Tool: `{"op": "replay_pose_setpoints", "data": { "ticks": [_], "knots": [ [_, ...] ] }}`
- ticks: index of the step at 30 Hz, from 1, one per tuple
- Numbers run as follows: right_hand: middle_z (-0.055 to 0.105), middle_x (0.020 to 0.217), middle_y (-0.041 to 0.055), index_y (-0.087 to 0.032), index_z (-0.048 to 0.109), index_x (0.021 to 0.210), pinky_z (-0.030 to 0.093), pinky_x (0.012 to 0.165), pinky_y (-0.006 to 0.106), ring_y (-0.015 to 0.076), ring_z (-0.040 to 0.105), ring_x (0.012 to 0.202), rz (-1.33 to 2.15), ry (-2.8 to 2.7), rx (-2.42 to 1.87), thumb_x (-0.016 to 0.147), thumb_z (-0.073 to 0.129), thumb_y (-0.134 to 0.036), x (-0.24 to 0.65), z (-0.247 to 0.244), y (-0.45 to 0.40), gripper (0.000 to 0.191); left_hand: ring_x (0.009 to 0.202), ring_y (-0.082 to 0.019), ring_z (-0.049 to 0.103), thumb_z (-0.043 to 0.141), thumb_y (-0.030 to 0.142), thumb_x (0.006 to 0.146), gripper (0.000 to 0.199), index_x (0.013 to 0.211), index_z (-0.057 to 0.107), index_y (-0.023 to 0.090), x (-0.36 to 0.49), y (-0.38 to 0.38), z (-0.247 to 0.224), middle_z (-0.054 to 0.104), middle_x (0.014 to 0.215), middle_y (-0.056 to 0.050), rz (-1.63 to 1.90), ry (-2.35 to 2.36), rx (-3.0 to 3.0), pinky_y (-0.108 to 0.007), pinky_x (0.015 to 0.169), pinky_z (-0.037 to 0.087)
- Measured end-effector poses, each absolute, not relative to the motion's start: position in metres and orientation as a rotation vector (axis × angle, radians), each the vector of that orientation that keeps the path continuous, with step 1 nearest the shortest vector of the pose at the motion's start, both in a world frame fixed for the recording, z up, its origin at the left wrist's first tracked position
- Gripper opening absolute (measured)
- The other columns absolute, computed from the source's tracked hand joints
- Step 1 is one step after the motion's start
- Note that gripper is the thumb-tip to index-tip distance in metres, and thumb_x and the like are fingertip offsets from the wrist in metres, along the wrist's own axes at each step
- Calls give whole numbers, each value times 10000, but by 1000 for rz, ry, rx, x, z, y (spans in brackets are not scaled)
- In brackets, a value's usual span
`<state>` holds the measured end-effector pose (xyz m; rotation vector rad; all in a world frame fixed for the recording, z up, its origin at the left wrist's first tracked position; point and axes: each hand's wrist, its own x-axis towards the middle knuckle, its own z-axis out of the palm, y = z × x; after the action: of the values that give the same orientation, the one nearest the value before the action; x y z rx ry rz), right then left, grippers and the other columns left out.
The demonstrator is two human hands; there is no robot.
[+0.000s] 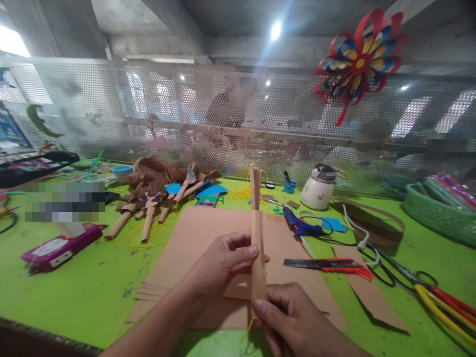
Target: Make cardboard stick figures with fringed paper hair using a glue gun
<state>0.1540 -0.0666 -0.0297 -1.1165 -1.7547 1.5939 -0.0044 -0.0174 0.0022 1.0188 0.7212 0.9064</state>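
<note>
Upright in front of me is a rolled brown paper tube [258,233] with a bundle of thin paper strips [255,186] standing out of its top. My left hand [226,258] pinches the tube at its middle between thumb and fingers. Lower down, my right hand [288,317] grips its bottom end. Yellow thread [250,325] hangs from that end. Beneath both hands lie brown paper sheets [208,233]. An orange utility knife [329,265] rests on the sheets, right of the tube.
Behind the knife lies a blue glue gun [301,223]. Scissors [427,292], a paper strip [372,287], a white flask [319,188] and a green basket [427,213] are on the right. Several paper figures [148,218] and a purple power strip [63,248] sit left. A perforated screen [186,114] stands behind.
</note>
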Motion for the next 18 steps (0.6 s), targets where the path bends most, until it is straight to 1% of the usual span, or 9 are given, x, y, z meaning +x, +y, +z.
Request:
{"op": "replay_pose_setpoints", "data": {
  "ticks": [4,7,10,14,18],
  "knots": [
    [382,445,-44,-161,462,610,219,395,201,63,330,407,1501,-1801,-1171,803,428,-650,154,-36,-65,526,808,-158,597,714,221,698,223,898,692,126,-8,-13,-4,671,861,-66,910,725,1028,-279,783,448],
    [353,494,-35,-158,465,582,218,410,205,75,315,468,1345,-1849,-1227,807,456,-611,152,-41,-64,505,786,-150,590,718,222,694,203,871,702,125,-9,-11,-6,679,832,-63,920,746,1049,-260,749,440],
    [339,530,-29,-150,477,579,226,435,213,83,300,509,1262,-1884,-1261,819,467,-559,151,-45,-63,474,759,-134,583,717,232,698,174,841,707,135,-9,-12,-6,685,814,-50,934,755,1065,-238,718,432],
    [324,526,-34,-157,445,570,223,448,221,85,298,509,1219,-1906,-1299,825,462,-492,150,-49,-63,421,778,-156,593,730,245,677,228,873,713,130,-7,-12,-5,693,815,-61,929,773,1068,-262,739,437],
    [341,525,-39,-156,439,569,234,461,221,86,313,515,1254,-1914,-1298,825,468,-437,149,-44,-63,381,760,-157,595,753,254,647,242,849,717,124,-5,-11,-5,693,804,-61,944,776,1032,-270,745,444]
  ]
}}
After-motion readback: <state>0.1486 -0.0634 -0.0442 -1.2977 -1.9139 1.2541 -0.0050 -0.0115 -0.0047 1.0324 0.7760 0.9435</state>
